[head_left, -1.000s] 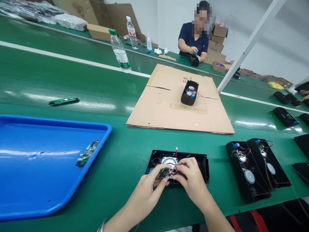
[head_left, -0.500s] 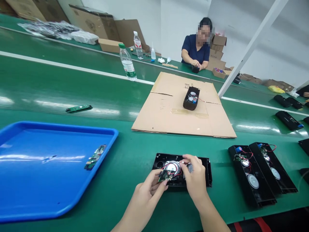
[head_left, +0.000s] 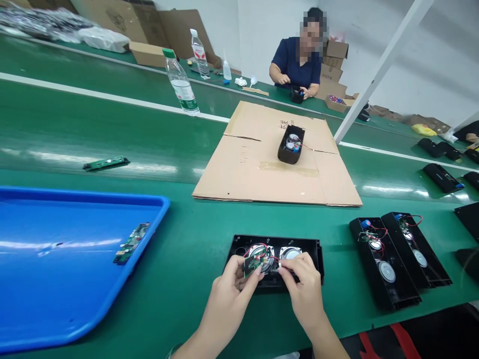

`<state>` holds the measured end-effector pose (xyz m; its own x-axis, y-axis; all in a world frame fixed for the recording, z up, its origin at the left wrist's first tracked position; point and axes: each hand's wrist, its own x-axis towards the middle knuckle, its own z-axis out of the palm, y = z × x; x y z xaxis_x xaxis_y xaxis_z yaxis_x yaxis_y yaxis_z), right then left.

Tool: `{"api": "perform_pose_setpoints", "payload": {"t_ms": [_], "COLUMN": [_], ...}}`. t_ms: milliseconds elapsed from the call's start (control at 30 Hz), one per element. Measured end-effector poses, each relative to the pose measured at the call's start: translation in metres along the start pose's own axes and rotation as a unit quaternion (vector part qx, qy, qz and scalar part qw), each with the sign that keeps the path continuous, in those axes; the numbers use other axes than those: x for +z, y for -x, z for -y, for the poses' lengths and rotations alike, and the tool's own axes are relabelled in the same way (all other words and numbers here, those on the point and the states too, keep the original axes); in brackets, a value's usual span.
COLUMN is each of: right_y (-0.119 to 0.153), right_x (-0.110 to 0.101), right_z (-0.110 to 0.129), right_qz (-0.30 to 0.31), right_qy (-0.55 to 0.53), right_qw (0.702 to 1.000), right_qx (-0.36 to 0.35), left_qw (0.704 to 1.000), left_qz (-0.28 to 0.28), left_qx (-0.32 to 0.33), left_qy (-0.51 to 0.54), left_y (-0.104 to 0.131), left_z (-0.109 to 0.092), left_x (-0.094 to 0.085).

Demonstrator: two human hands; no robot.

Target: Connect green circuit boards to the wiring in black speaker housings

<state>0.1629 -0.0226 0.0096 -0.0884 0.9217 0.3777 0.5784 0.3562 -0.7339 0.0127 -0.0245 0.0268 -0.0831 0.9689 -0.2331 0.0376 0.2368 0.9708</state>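
A black speaker housing (head_left: pixel 313 244) lies crosswise on the green bench, with two round silver speakers inside. My left hand (head_left: pixel 234 291) pinches a small green circuit board (head_left: pixel 253 263) over the left speaker. Red wires run between the board and that speaker. Close to the board's right side, my right hand (head_left: pixel 302 284) has thumb and forefinger closed on a small white connector (head_left: pixel 279 265) at the wire ends. The right speaker (head_left: pixel 290 253) shows just behind my right fingers.
A blue tray (head_left: pixel 84 294) holding a circuit board (head_left: pixel 131 243) is at left. Two open housings (head_left: pixel 389 271) stand at right. Beyond lies a cardboard sheet (head_left: pixel 232 167) bearing another housing (head_left: pixel 291 144). Bottles (head_left: pixel 182 89) and a person (head_left: pixel 299 60) are farther back.
My right hand has lowered and turned, its fingertips now beside the board, uncovering the right speaker. The board is tilted up more. The camera view has shifted slightly. The person's hand has lifted off the black part.
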Motion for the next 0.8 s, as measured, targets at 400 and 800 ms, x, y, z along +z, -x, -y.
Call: {"api": "perform_pose_setpoints", "payload": {"t_ms": [400, 800], "right_y": [-0.004, -0.003], "right_x": [0.007, 0.014], "right_z": [0.004, 0.002], "right_qz": [0.035, 0.007], "right_qy": [0.153, 0.216], "right_qw": [0.986, 0.968], "right_qx": [-0.059, -0.125], "left_qw": [0.998, 0.987], "left_qz": [0.028, 0.096], "left_qx": [0.021, 0.068], "left_qy": [-0.057, -0.105], "left_y": [0.004, -0.002], "left_z": [-0.005, 0.001], "left_x": [0.002, -0.005]}}
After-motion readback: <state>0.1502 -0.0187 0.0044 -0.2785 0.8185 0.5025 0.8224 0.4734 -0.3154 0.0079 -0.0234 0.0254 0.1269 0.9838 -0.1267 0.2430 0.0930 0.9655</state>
